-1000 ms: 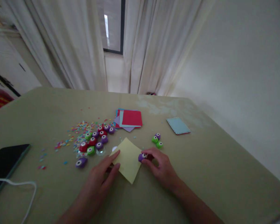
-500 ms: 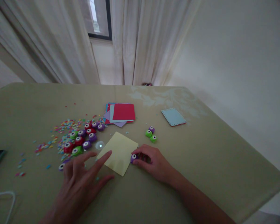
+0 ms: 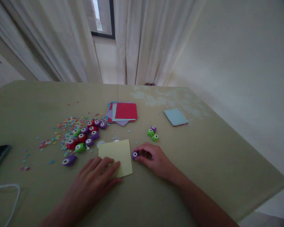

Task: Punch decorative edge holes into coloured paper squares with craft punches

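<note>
A yellow square of paper lies flat on the table in front of me. My left hand rests on its lower left part, fingers laid flat and loosely apart. Just off the paper's right edge, my right hand pinches a small purple craft punch with a white eye-like spot facing left. Whether the paper touches that punch I cannot tell. Beyond this hand stand a purple punch and two green punches. Another purple punch lies to the left of my left hand.
Several red, green and purple punches cluster at the left among scattered paper confetti. Stacked coloured paper squares lie farther back. A pale blue square with a notched edge is at the right; a dark device and white cable lie far left.
The yellow paper has turned and now lies with its right edge beside the held punch. My left hand has come down onto it. The right hand keeps its pinch in nearly the same place.
</note>
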Demonstrator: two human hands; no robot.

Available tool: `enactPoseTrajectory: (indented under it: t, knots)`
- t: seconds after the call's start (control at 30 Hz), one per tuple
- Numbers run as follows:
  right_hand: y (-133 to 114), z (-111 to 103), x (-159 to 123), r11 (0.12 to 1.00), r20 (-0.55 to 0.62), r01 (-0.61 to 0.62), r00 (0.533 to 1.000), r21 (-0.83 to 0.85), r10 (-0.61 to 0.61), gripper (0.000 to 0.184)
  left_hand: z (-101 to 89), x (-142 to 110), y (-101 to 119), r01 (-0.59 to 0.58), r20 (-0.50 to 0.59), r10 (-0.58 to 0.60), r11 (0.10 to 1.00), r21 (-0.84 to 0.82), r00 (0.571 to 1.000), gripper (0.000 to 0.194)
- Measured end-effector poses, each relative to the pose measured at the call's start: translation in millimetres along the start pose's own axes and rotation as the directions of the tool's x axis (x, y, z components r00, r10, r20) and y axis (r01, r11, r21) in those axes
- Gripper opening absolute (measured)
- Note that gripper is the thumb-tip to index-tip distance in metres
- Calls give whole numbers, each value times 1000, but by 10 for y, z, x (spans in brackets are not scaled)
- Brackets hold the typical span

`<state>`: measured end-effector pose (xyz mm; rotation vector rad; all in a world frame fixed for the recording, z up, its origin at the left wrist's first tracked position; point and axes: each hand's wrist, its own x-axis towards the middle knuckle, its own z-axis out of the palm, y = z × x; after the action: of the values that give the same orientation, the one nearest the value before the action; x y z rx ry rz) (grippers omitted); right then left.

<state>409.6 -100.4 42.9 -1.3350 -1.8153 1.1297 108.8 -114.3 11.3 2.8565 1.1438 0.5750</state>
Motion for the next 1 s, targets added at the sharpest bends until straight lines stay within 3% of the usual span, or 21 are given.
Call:
enactPoseTrajectory:
  t: [0.23,0.37,0.5,0.83,1.0]
  knots:
    - [-30,9,-24,999,42,43,998,-29,-41,27,-28,40,14,35,-13,-36,997,-74,999,28]
    - [-30,33,-39,996,48,56,997,-76,-52,28,6,22,-5,77,28,-74,988,-132,997,39]
    - [-58,80,-48,993,17,74,997,-94,-73,27,64,1,-46,80,-14,-83,984,-157,996,44]
    - [-49,216,96,999,-109,-28,994,-20,26,24,64,58,-121,133,-95,-150,978,-163,984,43]
    - [6,114,207,997,-58,-69,996,45,72,20,49,68,-98,205,-58,-228,940,-272,972,40]
